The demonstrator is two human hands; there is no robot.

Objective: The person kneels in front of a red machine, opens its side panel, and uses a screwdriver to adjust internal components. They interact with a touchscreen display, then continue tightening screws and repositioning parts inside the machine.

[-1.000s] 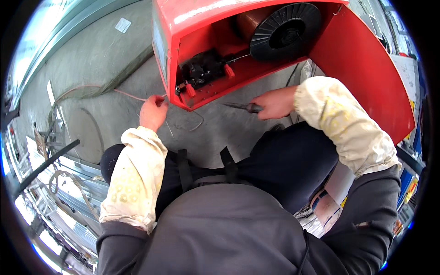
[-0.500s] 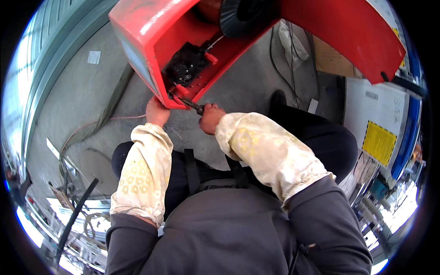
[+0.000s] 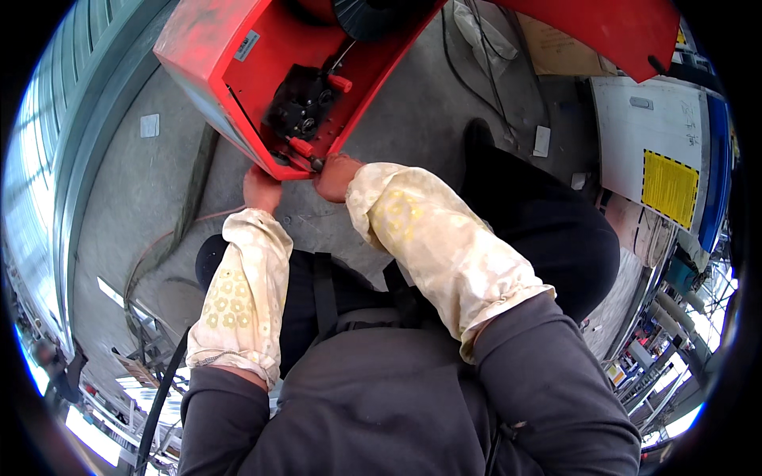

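The right hand point(image 3: 336, 178) is at the lower rim of the red box point(image 3: 194, 47), its fingers folded around a dark tool point(image 3: 317, 164), of which only the end shows; how hard they press cannot be told. The left hand point(image 3: 262, 190), at the right hand's 9 o'clock, reaches up to the box's lower corner. Its fingertips are hidden behind the red edge, so I cannot tell whether they are spread or pinching something.

The lower lever point(image 3: 301, 147) sits at the tool's 10 o'clock, very near it, with the black feeder point(image 3: 302, 103) at that lever's 12 o'clock. A slip of the tool could knock this lever or scrape the rim, since the space there looks tight. The right knuckles might graze the metal edge for the same reason. Should the tool push through at the corner, the left fingers could be jabbed, being close and probably out of sight. The hose point(image 3: 222, 214), at the left hand's 8 o'clock, might snag if pulled
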